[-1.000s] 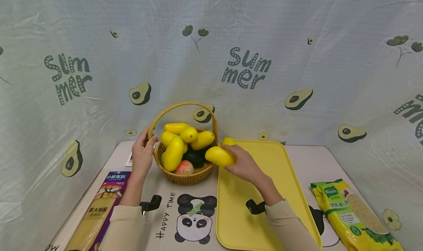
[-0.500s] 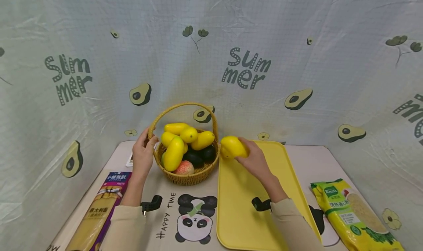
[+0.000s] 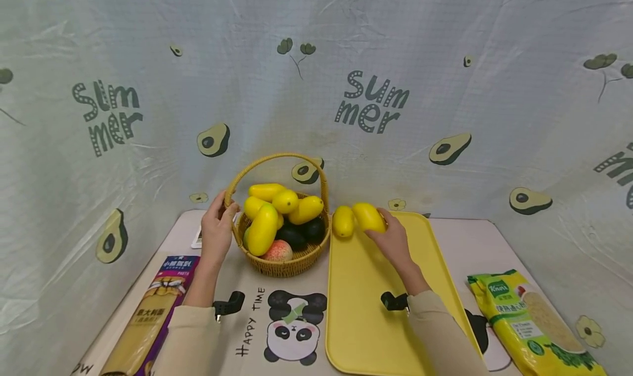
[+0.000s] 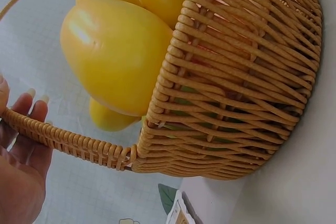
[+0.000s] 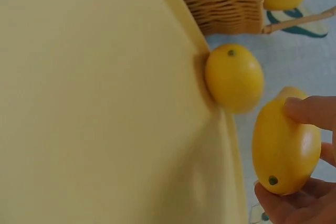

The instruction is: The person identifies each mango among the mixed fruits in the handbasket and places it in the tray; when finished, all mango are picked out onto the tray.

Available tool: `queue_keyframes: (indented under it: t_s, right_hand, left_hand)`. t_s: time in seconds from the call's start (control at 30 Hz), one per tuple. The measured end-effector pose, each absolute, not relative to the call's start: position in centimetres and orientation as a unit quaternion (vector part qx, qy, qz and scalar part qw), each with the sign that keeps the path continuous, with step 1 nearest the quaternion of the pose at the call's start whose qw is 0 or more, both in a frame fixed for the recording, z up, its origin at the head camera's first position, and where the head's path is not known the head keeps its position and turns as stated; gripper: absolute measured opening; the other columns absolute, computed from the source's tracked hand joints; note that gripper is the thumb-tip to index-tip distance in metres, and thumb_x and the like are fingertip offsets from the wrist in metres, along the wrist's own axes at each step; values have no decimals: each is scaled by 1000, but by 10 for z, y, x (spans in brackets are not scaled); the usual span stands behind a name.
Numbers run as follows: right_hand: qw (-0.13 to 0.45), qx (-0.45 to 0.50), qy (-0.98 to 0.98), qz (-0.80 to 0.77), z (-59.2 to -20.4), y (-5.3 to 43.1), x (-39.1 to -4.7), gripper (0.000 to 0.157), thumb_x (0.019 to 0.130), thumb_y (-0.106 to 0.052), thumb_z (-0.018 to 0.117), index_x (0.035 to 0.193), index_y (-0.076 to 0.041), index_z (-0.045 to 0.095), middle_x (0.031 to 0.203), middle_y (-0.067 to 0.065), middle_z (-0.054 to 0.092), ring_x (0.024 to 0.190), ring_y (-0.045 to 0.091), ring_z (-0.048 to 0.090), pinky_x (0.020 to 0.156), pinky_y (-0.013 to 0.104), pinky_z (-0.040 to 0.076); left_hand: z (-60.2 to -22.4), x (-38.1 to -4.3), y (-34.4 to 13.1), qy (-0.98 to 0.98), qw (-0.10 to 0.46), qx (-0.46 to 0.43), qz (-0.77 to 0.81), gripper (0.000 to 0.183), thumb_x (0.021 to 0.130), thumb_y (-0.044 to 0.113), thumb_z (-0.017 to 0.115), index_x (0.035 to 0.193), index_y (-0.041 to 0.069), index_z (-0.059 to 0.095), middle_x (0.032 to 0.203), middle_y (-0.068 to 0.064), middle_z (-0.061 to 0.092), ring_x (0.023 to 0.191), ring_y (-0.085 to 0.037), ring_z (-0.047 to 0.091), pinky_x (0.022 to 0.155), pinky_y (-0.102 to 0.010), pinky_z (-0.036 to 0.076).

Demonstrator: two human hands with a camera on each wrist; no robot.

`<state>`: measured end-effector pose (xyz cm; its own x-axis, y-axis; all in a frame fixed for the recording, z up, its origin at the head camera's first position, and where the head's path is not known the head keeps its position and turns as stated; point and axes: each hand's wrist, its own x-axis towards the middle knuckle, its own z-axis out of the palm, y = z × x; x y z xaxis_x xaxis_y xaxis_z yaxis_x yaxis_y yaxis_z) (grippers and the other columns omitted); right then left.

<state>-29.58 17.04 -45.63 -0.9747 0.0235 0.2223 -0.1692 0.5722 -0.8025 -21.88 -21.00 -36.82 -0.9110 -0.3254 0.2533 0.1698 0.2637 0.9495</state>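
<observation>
My left hand [image 3: 217,227] grips the left side of the arched handle [image 3: 277,156] of a wicker basket [image 3: 283,268]. Several yellow mangoes [image 3: 262,230] are heaped inside, above dark avocados [image 3: 290,236] and a pinkish-red peach [image 3: 278,250]. Over the far end of a yellow tray [image 3: 376,315], my right hand [image 3: 395,241] holds a mango [image 3: 368,217] between thumb and fingers. Another mango [image 3: 343,221] lies on the tray's far left corner, beside the basket. In the right wrist view, the held mango [image 5: 286,145] appears close by the lying one [image 5: 234,78].
A pasta bag [image 3: 153,315] lies along the left edge, partly behind the left forearm. To the right of the tray is a yellow Knorr bag [image 3: 534,321]. A printed plastic curtain [image 3: 316,90] rises behind the table, which carries a panda print [image 3: 293,332].
My right hand has moved right with its mango, from beside the basket's rim to over the tray, uncovering the mango on the tray. The left hand stays on the handle.
</observation>
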Motion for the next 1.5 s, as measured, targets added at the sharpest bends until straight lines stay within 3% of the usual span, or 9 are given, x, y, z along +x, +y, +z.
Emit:
queue_keyframes:
  t_s: [0.37, 0.7, 0.93, 1.27, 1.5]
  right_hand:
    - [91, 2, -892, 443, -484, 175, -303, 69, 87, -23, 73, 147, -6, 45, 145, 21, 52, 129, 39, 52, 108, 53, 43]
    - [98, -15, -890, 446, -486, 170, -310, 67, 91, -31, 70, 147, -5, 45, 146, 20, 51, 132, 39, 50, 111, 52, 40]
    - [108, -31, -889, 444, -490, 163, -317, 68, 92, -36, 69, 146, -3, 46, 144, 21, 53, 129, 40, 51, 110, 52, 40]
    - [95, -49, -886, 452, -487, 153, -325, 69, 93, -42, 66, 146, -4, 44, 144, 21, 52, 129, 39, 51, 109, 53, 41]
    - [92, -67, -884, 453, -485, 149, -322, 71, 92, -43, 65, 146, -3, 42, 145, 23, 50, 132, 41, 48, 112, 54, 39]
  left_hand:
    - [-372, -220, -209, -771, 207, 48, -600, 45, 106, 23, 47, 150, 14, 43, 127, -16, 58, 108, -7, 54, 116, -42, 38]
    - [-369, -220, -212, -773, 212, 52, -595, 44, 106, 25, 46, 149, 16, 45, 126, -14, 59, 106, -4, 55, 114, -43, 40]
    - [-375, -224, -215, -766, 205, 53, -607, 45, 106, 23, 47, 150, 17, 44, 127, -15, 58, 109, -7, 54, 116, -41, 38]
    - [-400, -241, -226, -764, 231, 39, -601, 43, 105, 35, 48, 147, 26, 47, 123, -9, 59, 109, -7, 54, 115, -40, 39]
    - [-392, -236, -223, -764, 207, 48, -609, 45, 105, 30, 48, 150, 24, 44, 125, -9, 58, 111, -9, 53, 116, -41, 38]
